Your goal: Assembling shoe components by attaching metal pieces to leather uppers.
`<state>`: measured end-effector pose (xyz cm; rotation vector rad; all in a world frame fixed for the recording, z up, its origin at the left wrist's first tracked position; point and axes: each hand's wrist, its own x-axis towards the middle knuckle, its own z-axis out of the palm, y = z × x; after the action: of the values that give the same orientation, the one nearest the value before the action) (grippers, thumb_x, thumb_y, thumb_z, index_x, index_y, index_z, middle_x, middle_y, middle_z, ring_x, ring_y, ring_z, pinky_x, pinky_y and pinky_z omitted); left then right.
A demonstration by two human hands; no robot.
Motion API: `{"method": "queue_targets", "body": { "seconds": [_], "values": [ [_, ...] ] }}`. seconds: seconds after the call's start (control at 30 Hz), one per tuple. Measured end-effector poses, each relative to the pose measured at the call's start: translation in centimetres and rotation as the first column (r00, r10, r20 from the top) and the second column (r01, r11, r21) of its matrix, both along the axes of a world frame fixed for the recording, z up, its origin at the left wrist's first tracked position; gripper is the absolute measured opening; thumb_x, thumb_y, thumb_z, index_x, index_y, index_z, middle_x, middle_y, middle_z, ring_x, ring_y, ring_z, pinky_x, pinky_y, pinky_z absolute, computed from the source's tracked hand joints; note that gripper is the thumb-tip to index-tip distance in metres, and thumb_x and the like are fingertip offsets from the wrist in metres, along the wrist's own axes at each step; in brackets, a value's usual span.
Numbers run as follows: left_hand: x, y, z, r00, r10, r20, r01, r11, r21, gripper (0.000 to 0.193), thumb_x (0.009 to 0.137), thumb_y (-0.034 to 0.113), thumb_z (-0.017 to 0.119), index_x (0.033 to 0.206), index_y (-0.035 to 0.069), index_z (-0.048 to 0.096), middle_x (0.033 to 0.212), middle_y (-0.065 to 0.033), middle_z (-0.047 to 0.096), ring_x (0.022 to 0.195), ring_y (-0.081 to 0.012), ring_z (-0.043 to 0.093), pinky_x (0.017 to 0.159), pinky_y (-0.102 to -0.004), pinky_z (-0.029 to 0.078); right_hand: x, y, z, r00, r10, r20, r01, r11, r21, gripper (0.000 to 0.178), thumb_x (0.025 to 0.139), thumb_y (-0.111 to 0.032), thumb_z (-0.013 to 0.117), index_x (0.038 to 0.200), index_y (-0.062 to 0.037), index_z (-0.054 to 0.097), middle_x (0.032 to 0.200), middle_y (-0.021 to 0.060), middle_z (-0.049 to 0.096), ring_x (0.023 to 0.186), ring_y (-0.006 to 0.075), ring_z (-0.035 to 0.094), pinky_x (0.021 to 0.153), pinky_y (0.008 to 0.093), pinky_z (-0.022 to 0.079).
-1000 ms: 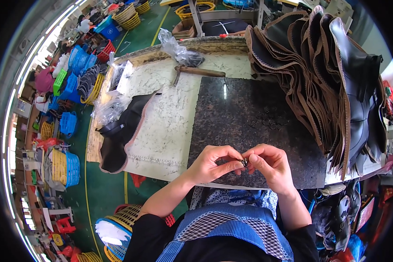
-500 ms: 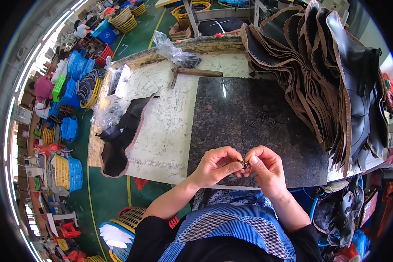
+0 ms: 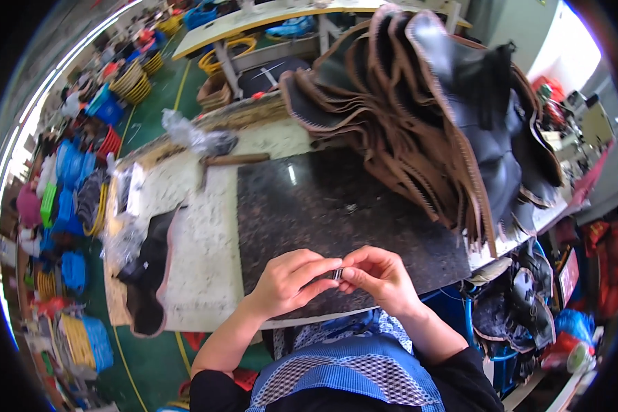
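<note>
A small dark piece with shiny metal lines [image 3: 337, 273], too small to name surely, is pinched between the fingertips of my two hands. My left hand [image 3: 285, 281] grips it from the left with thumb and fingers, and my right hand [image 3: 383, 280] from the right. Both are held over the front part of a dark speckled stone slab [image 3: 288, 213] on the worktable. Farther back on the slab, a few tiny shiny bits [image 3: 351, 207] lie loose.
Stacked black leather boot uppers [image 3: 419, 144] with brown edges cover the back right. One dark upper [image 3: 151, 268] lies at the left. A hammer [image 3: 237, 158] and a clear plastic bag [image 3: 199, 137] rest behind. Baskets [image 3: 127, 81] stand across the floor.
The view has swung to the right, so the table appears shifted left. Both hands still pinch the small piece, whose shiny lines now show between the fingertips.
</note>
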<state>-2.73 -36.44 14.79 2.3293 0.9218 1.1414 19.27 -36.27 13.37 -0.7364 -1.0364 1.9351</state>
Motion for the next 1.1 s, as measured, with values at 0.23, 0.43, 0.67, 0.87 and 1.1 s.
{"method": "queue_targets", "body": {
  "seconds": [0.23, 0.43, 0.67, 0.87, 1.1],
  "values": [
    [4.3, 2.3, 3.0, 0.983, -0.172, 0.062, 0.162, 0.976, 0.144, 0.035, 0.08, 0.006, 0.079, 0.114, 0.004, 0.069, 0.09, -0.0058, 0.067, 0.075, -0.02, 0.068, 0.062, -0.0303, 0.056, 3.6, -0.3, 0.7, 0.897, -0.011, -0.443, -0.063, 0.986, -0.152, 0.014, 0.098, -0.005, 0.063, 0.11, 0.0003, 0.064, 0.096, 0.0111, 0.071, 0.079, 0.0124, 0.068, 0.072, 0.0224, 0.056],
    [8.7, 5.1, 4.9, 0.898, -0.381, 0.22, 0.383, 0.923, 0.035, 0.019, 0.08, 0.002, 0.079, 0.098, 0.0, 0.075, 0.083, -0.0095, 0.071, 0.071, -0.0196, 0.07, 0.061, -0.0284, 0.056, 6.1, -0.3, 0.3, 0.806, -0.115, -0.58, 0.057, 0.992, -0.116, 0.012, 0.096, -0.004, 0.064, 0.107, -0.0018, 0.063, 0.095, 0.0136, 0.07, 0.078, 0.0143, 0.068, 0.071, 0.0233, 0.056],
    [18.4, 17.8, 12.0, 0.901, -0.316, -0.298, 0.419, 0.813, 0.404, 0.042, 0.086, 0.008, 0.07, 0.126, 0.009, 0.058, 0.12, -0.0126, 0.064, 0.108, -0.0291, 0.065, 0.097, -0.0389, 0.052, 10.1, -0.4, -0.1, 0.76, -0.418, -0.498, 0.44, 0.895, -0.079, 0.009, 0.096, -0.006, 0.063, 0.106, -0.0044, 0.063, 0.09, 0.012, 0.069, 0.073, 0.0135, 0.066, 0.067, 0.023, 0.056],
    [25.3, 24.9, 14.8, 0.846, 0.415, -0.334, 0.213, 0.31, 0.927, 0.031, 0.087, 0.017, 0.059, 0.117, 0.019, 0.064, 0.137, -0.0115, 0.052, 0.137, -0.0285, 0.042, 0.122, -0.0505, 0.022, 9.2, -2.7, -0.1, 0.875, -0.261, -0.408, 0.28, 0.96, -0.013, 0.009, 0.094, -0.003, 0.066, 0.103, -0.0015, 0.064, 0.091, 0.0124, 0.07, 0.077, 0.0166, 0.069, 0.069, 0.0262, 0.056],
    [19.5, 23.4, 16.7, 0.736, 0.159, -0.658, 0.517, 0.495, 0.698, 0.011, 0.075, 0.011, 0.066, 0.081, 0.009, 0.056, 0.08, -0.0034, 0.061, 0.084, -0.0215, 0.066, 0.073, -0.0339, 0.054, 9.8, -2.6, -0.3, 0.92, -0.231, -0.317, 0.274, 0.957, 0.098, 0.011, 0.09, -0.003, 0.071, 0.099, 0.0005, 0.065, 0.09, 0.0154, 0.07, 0.074, 0.0186, 0.069, 0.068, 0.0294, 0.057]
  ]
}}
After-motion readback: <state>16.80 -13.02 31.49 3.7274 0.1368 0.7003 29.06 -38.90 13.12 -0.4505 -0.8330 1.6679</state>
